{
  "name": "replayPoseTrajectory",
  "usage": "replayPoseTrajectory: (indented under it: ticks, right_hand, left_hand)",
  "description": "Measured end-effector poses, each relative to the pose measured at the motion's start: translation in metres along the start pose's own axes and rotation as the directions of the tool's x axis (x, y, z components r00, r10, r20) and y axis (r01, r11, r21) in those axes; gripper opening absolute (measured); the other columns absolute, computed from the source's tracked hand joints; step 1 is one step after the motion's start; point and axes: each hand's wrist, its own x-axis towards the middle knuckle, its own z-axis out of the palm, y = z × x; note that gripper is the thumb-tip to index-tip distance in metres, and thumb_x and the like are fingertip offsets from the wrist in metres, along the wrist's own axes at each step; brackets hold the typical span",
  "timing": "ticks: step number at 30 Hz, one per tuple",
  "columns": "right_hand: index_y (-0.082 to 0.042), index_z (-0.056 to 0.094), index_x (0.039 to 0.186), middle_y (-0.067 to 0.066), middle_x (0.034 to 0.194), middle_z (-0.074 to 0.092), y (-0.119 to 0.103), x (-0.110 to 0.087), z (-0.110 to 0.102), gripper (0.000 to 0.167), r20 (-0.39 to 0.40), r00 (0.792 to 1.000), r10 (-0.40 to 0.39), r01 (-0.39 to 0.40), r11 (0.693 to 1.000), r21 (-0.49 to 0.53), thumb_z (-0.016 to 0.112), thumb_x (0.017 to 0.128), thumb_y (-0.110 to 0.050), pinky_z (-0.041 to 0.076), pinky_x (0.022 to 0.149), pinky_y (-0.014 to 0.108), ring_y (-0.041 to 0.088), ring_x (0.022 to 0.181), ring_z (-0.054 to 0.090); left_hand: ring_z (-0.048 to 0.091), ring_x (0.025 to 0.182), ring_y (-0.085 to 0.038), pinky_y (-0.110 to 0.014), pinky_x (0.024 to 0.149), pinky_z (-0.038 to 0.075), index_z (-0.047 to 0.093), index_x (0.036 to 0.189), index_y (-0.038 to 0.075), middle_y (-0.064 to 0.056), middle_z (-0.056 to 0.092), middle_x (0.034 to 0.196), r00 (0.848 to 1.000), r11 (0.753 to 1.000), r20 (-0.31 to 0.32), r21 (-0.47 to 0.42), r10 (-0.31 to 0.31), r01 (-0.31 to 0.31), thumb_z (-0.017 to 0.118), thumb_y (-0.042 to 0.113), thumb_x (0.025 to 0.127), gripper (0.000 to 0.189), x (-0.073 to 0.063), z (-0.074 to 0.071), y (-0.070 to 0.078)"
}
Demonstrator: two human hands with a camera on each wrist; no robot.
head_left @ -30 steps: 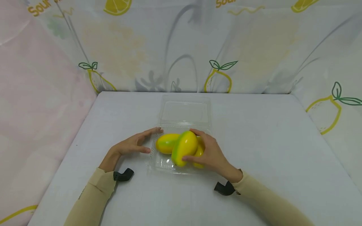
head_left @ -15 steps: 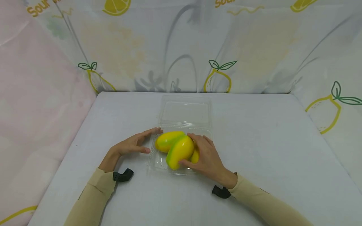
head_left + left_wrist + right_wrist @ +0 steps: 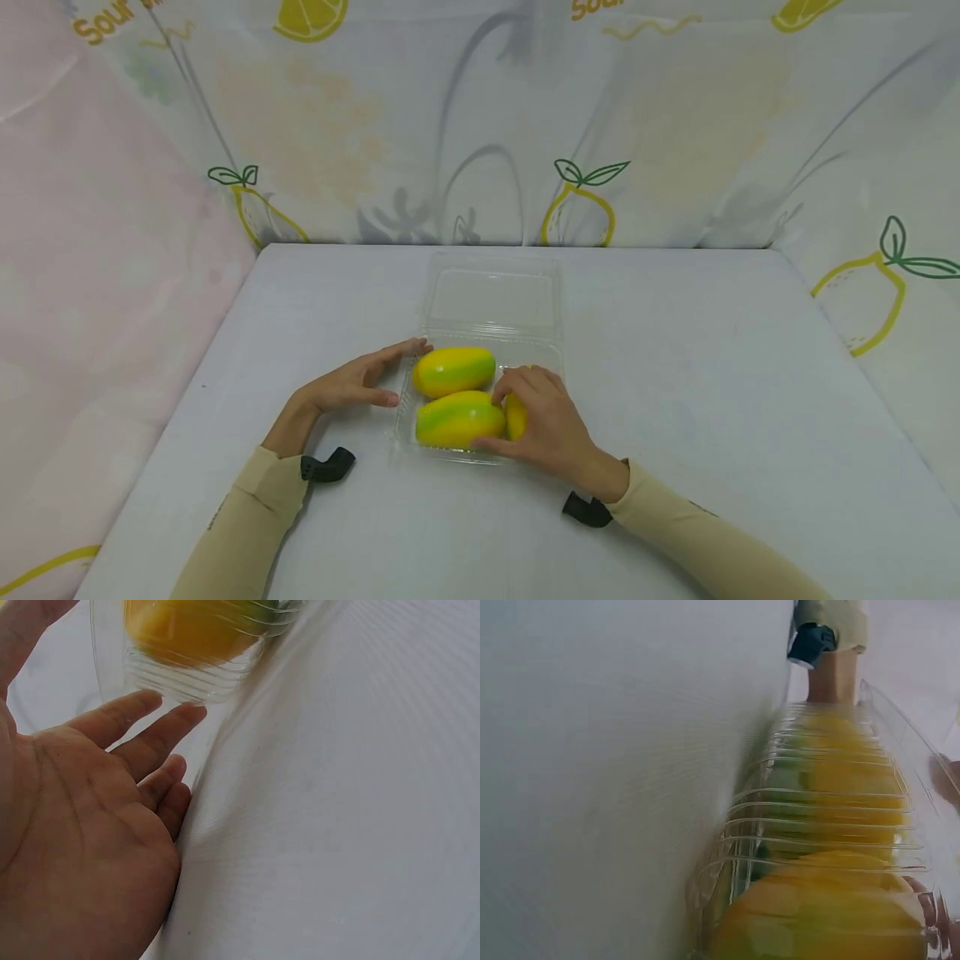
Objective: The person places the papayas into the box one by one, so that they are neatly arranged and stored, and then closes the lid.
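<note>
1. Lemon-printed cloth hangs behind the white worktop; your clear box sits around its middle, with the open lid lying back toward the worktop's far edge.
2. You could upset the right fruit: it lies under your right hand, and a bent knuckle might push it toward the box's right edge.
3. Your box looks thin and light, so a hard press could buckle its ribbed wall or slide it; smooth, rounded fruit may then roll together.
4. Inside the box you have three fruits: the far fruit toward the far left corner, the near fruit along the near edge, the third at the right, mostly hidden.
5. Your right fingers and thumb curl round the near fruit's right end; how firmly, you cannot tell.
6. Your left hand holds nothing, fingers spread wide by the box's left edge, fingertips at its wall.
</note>
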Motion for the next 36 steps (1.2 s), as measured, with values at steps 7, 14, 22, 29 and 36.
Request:
replayPoseTrajectory:
  ticks: [7, 14, 22, 29, 36]
  right_hand:
    - [-0.016, 0.061, 0.092, -0.002, 0.102, 0.066, 0.001, -0.001, 0.001, 0.041, 0.001, 0.999, -0.052, 0.052, 0.998, -0.024, 0.073, 0.081, -0.054, 0.039, 0.104, 0.05, 0.023, 0.112, 0.058]
    - [-0.016, 0.061, 0.098, 0.0, 0.107, 0.067, 0.0, -0.001, 0.0, 0.048, 0.032, 0.999, -0.025, 0.027, 0.999, -0.032, 0.078, 0.076, -0.055, 0.035, 0.109, 0.055, 0.023, 0.115, 0.059]
    - [-0.013, 0.062, 0.102, 0.001, 0.107, 0.068, 0.0, -0.001, 0.0, 0.053, 0.03, 0.999, -0.029, 0.03, 0.999, -0.039, 0.08, 0.073, -0.054, 0.036, 0.108, 0.054, 0.022, 0.112, 0.06]
    - [-0.008, 0.064, 0.105, 0.002, 0.107, 0.068, 0.006, 0.004, -0.014, 0.053, -0.029, 1.0, -0.004, 0.006, 0.998, 0.057, 0.085, 0.072, -0.044, 0.04, 0.102, 0.051, 0.024, 0.112, 0.058]
    - [-0.001, 0.064, 0.11, 0.012, 0.109, 0.068, 0.041, 0.017, -0.047, 0.065, -0.195, 0.98, 0.038, -0.024, 0.997, 0.071, 0.071, 0.081, -0.059, 0.04, 0.1, 0.056, 0.036, 0.113, 0.057]
  left_hand:
    - [0.006, 0.152, -0.031, -0.064, 0.117, -0.002, 0.022, 0.157, 0.011, -0.011, 0.018, 0.164, 1.0, 1.0, -0.013, -0.002, -0.016, 0.016, 0.067, 0.011, 0.089, 0.082, -0.001, 0.001, 0.0]
    - [0.005, 0.152, -0.032, -0.063, 0.118, -0.002, 0.022, 0.156, 0.012, -0.011, 0.019, 0.164, 1.0, 1.0, -0.02, 0.002, -0.018, 0.018, 0.068, 0.012, 0.088, 0.082, -0.001, 0.001, 0.001]
    - [0.007, 0.152, -0.032, -0.064, 0.117, -0.001, 0.021, 0.157, 0.01, -0.013, 0.02, 0.163, 1.0, 1.0, -0.015, 0.016, -0.007, 0.007, 0.067, 0.012, 0.089, 0.082, -0.001, 0.001, 0.0]
    - [0.006, 0.152, -0.03, -0.063, 0.118, -0.001, 0.021, 0.157, 0.014, -0.011, 0.02, 0.163, 0.999, 0.999, -0.015, 0.019, -0.032, 0.032, 0.068, 0.012, 0.088, 0.083, -0.002, 0.001, 0.001]
    - [0.007, 0.152, -0.027, -0.032, 0.121, 0.006, 0.021, 0.157, 0.015, -0.009, 0.021, 0.163, 0.999, 0.999, -0.014, 0.035, -0.034, 0.034, 0.068, 0.012, 0.089, 0.083, -0.001, 0.001, 0.003]
